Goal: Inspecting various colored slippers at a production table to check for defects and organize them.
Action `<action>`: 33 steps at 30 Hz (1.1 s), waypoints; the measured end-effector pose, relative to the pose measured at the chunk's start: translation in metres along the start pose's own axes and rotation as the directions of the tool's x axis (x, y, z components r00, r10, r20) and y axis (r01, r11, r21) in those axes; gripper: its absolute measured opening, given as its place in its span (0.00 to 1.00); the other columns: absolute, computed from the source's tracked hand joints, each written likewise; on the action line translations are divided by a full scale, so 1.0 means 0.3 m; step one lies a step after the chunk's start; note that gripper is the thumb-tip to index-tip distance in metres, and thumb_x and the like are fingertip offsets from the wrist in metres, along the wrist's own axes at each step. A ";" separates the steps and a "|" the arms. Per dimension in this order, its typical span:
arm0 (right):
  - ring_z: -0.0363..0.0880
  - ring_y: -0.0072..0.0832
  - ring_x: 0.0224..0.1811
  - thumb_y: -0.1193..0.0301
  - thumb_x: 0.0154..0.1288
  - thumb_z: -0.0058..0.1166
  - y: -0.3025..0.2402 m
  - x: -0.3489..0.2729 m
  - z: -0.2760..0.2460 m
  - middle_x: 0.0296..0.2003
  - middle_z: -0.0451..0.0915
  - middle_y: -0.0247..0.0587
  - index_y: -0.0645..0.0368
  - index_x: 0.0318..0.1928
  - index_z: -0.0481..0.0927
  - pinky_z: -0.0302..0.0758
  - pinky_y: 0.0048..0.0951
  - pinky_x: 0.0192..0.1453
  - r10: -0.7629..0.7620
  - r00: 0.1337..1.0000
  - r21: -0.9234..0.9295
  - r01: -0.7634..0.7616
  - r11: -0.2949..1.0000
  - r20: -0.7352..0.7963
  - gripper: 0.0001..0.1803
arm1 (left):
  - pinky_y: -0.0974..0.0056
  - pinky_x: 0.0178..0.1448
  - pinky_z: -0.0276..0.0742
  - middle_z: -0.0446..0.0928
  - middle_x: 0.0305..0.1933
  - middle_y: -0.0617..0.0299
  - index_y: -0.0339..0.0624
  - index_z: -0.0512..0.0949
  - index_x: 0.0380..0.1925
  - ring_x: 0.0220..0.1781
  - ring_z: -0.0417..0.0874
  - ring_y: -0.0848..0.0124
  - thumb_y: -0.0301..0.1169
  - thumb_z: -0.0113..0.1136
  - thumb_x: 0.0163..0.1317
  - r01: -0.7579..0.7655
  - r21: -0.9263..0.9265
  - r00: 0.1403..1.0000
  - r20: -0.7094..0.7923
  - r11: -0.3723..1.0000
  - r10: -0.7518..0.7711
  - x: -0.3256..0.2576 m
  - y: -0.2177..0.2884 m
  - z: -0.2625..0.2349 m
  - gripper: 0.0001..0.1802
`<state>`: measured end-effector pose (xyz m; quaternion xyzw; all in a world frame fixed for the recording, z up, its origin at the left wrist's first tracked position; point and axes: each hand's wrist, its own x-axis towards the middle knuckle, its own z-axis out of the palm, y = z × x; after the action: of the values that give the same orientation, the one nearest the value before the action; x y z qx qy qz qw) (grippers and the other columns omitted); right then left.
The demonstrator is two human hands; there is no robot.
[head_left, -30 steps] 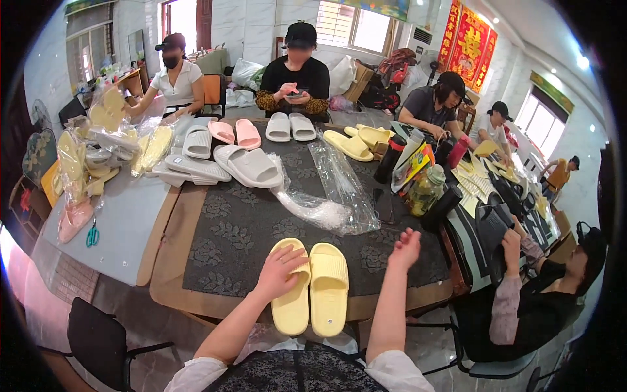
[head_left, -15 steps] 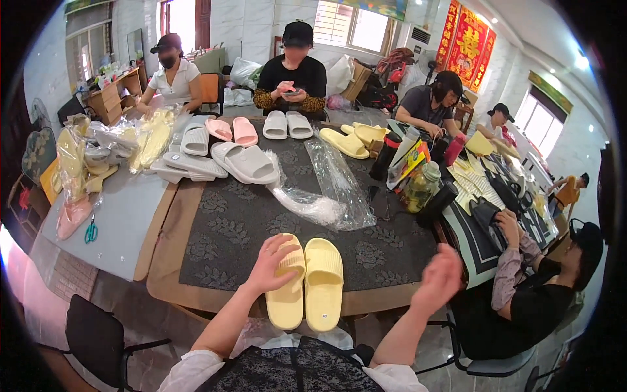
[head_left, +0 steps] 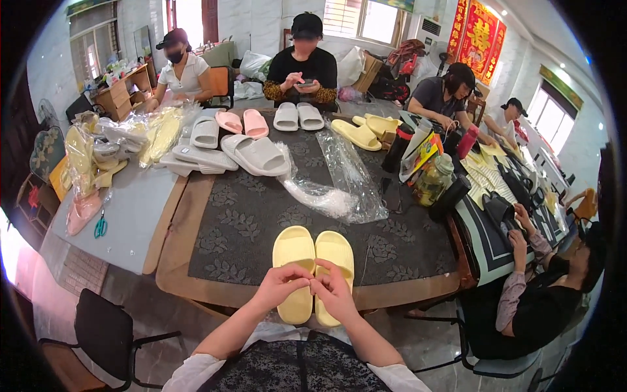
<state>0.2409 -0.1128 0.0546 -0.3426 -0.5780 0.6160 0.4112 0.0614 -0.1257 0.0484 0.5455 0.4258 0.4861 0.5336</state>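
A pair of pale yellow slide slippers lies side by side at the near table edge, toes away from me: the left slipper (head_left: 292, 247) and the right slipper (head_left: 336, 248). Over them my left hand (head_left: 285, 286) and my right hand (head_left: 336, 292) meet, fingertips pinched together. Whatever is in the pinch, if anything, is too small to make out. Both hands hide part of the slippers' straps and footbeds. A thin thread-like line (head_left: 369, 256) shows on the dark cloth (head_left: 228, 228) to the right.
Clear plastic bags (head_left: 326, 199) lie mid-table. Beyond are grey slippers (head_left: 258, 157), pink slippers (head_left: 255, 123) and yellow slippers (head_left: 358, 134). A jar (head_left: 434, 179) and bottles stand right. Teal scissors (head_left: 100, 225) rest on the left table. Several co-workers sit around, one (head_left: 548, 287) close at right.
My right hand has come in from the right to meet my left hand, which has left the left slipper's strap. The view has shifted slightly.
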 end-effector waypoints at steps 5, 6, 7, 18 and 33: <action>0.74 0.14 0.31 0.72 0.69 0.54 0.027 -0.041 -0.066 0.29 0.77 0.30 0.63 0.52 0.73 0.71 0.18 0.36 0.089 0.995 -0.099 -0.084 0.992 0.048 0.14 | 0.73 0.44 0.73 0.78 0.33 0.70 0.37 0.78 0.36 0.37 0.77 0.82 0.23 0.61 0.60 0.073 -0.114 0.987 -0.133 0.991 -0.088 -0.006 0.012 -0.017 0.05; 0.74 0.13 0.30 0.71 0.68 0.55 0.023 -0.047 -0.080 0.28 0.78 0.30 0.63 0.47 0.78 0.71 0.18 0.35 0.135 0.989 -0.265 -0.114 0.957 0.062 0.10 | 0.73 0.44 0.73 0.78 0.33 0.70 0.37 0.78 0.36 0.37 0.77 0.82 0.23 0.61 0.60 0.078 -0.117 0.987 -0.132 0.990 -0.094 -0.001 0.005 -0.033 0.05; 0.76 0.16 0.28 0.66 0.67 0.56 0.033 -0.062 -0.086 0.27 0.80 0.32 0.62 0.36 0.82 0.72 0.21 0.33 0.128 0.992 -0.299 -0.122 0.946 0.001 0.10 | 0.73 0.42 0.73 0.78 0.33 0.70 0.38 0.78 0.36 0.36 0.77 0.81 0.24 0.62 0.60 0.032 -0.054 0.986 -0.163 0.998 -0.041 0.006 -0.012 -0.053 0.05; 0.81 0.37 0.26 0.61 0.56 0.58 0.015 -0.126 -0.063 0.24 0.81 0.38 0.55 0.26 0.83 0.77 0.36 0.31 -0.018 0.999 -0.821 -0.016 0.570 -0.031 0.11 | 0.69 0.37 0.73 0.80 0.32 0.64 0.39 0.80 0.39 0.32 0.77 0.74 0.30 0.66 0.55 0.001 0.374 0.930 -0.341 0.928 0.136 0.043 -0.053 -0.155 0.12; 0.81 0.43 0.23 0.62 0.62 0.52 0.122 0.164 0.108 0.20 0.80 0.46 0.57 0.21 0.80 0.77 0.43 0.27 -0.313 0.949 -0.939 0.086 0.332 -0.024 0.16 | 0.56 0.58 0.70 0.78 0.44 0.55 0.41 0.80 0.43 0.48 0.75 0.56 0.20 0.51 0.54 -0.214 0.881 0.971 0.144 0.421 0.193 0.277 -0.079 -0.289 0.16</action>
<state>0.1869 -0.0821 0.0239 -0.5005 -0.8167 0.0872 0.2735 -0.0090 -0.0278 0.0275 0.7959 0.5424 0.2455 0.1093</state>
